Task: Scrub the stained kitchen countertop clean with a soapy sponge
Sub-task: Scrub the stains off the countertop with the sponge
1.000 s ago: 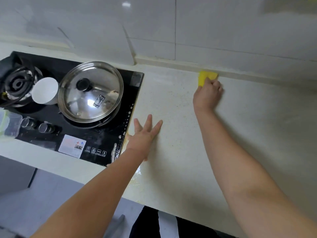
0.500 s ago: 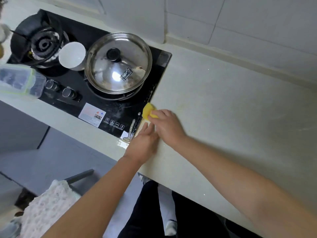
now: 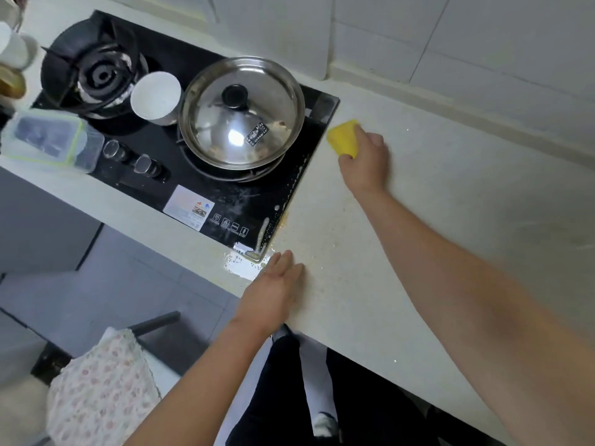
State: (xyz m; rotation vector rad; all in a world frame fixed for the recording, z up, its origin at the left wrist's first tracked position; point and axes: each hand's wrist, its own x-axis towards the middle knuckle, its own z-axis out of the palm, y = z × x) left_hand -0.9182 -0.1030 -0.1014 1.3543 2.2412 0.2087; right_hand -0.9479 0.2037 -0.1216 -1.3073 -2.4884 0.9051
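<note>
Roughly midway, at a guess: one pale tabletop (image 3: 450, 204), soapy-wet at the front corner of the one black hob (image 3: 199, 185), with yellow-brown specks (image 3: 322, 249) left along that edge needing more scrubbing. One lidded steel pot (image 3: 241, 114) and one white cup (image 3: 156, 98) on the hob, one clear container (image 3: 48, 136) beside it. Two hands: right hand (image 3: 365, 159) has its fingers curled round the one yellow sponge (image 3: 344, 136), pressed on the tabletop just beside the hob's far corner; left hand (image 3: 273, 291) lies flat, fingers straight, near the front edge.
</note>
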